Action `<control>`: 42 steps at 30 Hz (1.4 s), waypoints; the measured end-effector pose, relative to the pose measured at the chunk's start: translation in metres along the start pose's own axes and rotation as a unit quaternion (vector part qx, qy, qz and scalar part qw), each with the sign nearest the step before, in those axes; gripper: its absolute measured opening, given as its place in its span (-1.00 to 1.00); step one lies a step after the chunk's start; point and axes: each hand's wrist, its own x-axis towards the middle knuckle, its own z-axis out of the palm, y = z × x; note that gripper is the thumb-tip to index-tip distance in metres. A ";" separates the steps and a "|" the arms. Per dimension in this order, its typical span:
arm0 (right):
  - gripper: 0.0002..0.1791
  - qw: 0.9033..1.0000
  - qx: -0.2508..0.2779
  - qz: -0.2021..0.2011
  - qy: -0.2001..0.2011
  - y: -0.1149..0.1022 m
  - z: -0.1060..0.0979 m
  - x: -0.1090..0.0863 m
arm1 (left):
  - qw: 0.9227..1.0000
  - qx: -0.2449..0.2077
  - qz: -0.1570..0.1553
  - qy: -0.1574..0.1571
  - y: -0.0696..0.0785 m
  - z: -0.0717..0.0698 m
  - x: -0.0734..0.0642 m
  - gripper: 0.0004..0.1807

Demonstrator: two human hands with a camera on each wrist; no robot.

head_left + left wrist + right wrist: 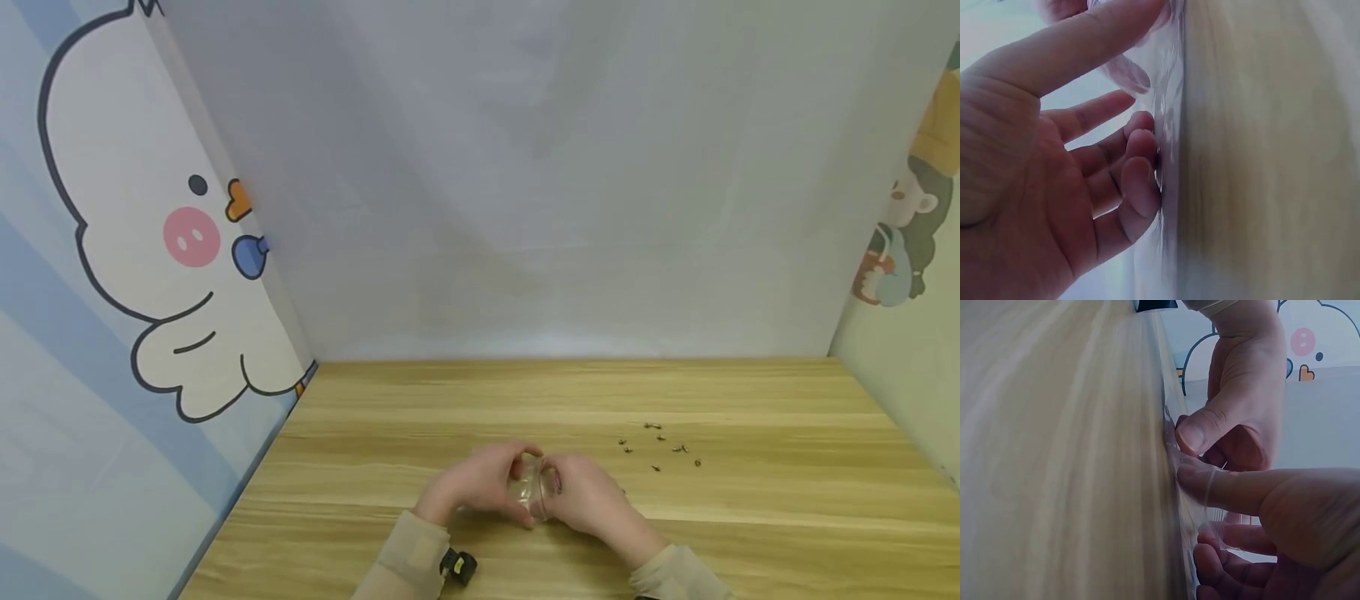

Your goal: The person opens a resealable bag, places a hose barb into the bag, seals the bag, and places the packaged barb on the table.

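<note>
A small clear plastic bag (527,490) lies low over the tabletop between the two hands; in the right wrist view thin red lines show near its edge. My left hand (483,483) holds the bag's left side, thumb on the near side and fingers bent at the far side. From the right, my right hand (588,496) grips the bag's edge, and its thumb (1194,478) shows through the film in the right wrist view. In the left wrist view, the left fingertips (1141,150) rest right at the plastic.
Several small metal screws (661,437) lie scattered on the wooden table (375,400), to the right of and beyond the hands. One more small piece peeks out beside the right hand. A black wrist camera (459,567) sits at the left wrist. Pale walls (525,208) surround the table.
</note>
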 end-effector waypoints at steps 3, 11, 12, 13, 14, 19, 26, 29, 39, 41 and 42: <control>-0.45 1.000 -0.001 0.004 0.000 0.000 0.000 0.000 | 1.000 -0.005 0.005 0.004 0.000 0.002 0.001 0.01; -0.50 1.000 0.018 -0.008 -0.010 0.000 -0.001 -0.001 | 1.000 -0.017 -0.009 0.000 0.001 0.002 -0.001 -0.08; -0.52 1.000 0.023 -0.009 -0.011 0.001 -0.001 -0.001 | 1.000 -0.017 -0.010 0.000 0.001 0.002 -0.001 -0.09; -0.54 0.999 0.029 -0.010 -0.013 0.001 -0.002 -0.001 | 1.000 -0.018 -0.012 -0.001 0.001 0.002 -0.001 -0.11; -0.56 0.999 0.034 -0.012 -0.014 0.001 -0.003 -0.002 | 1.000 -0.018 -0.013 -0.001 0.001 0.003 -0.001 -0.12; -0.65 0.999 0.045 -0.019 -0.010 0.001 -0.006 -0.002 | 0.999 -0.025 -0.023 -0.003 0.001 0.002 -0.002 -0.16; -0.65 1.000 0.026 -0.016 0.001 -0.003 -0.007 -0.003 | 0.999 -0.025 -0.031 0.003 0.001 0.003 -0.002 -0.15; -0.62 1.000 0.016 -0.013 0.008 -0.004 -0.006 -0.003 | 0.999 -0.024 -0.032 0.001 0.002 0.002 -0.002 -0.13; -0.54 1.000 0.007 -0.006 0.015 -0.004 0.000 -0.001 | 0.999 -0.027 -0.037 -0.002 0.005 0.001 -0.003 -0.16; -0.53 1.000 0.008 -0.005 0.015 -0.004 0.001 -0.002 | 0.999 -0.029 -0.038 0.000 0.005 0.001 -0.003 -0.18; -0.52 1.000 0.009 -0.004 0.015 -0.004 0.000 -0.002 | 0.999 -0.028 -0.039 0.001 0.005 0.001 -0.003 -0.18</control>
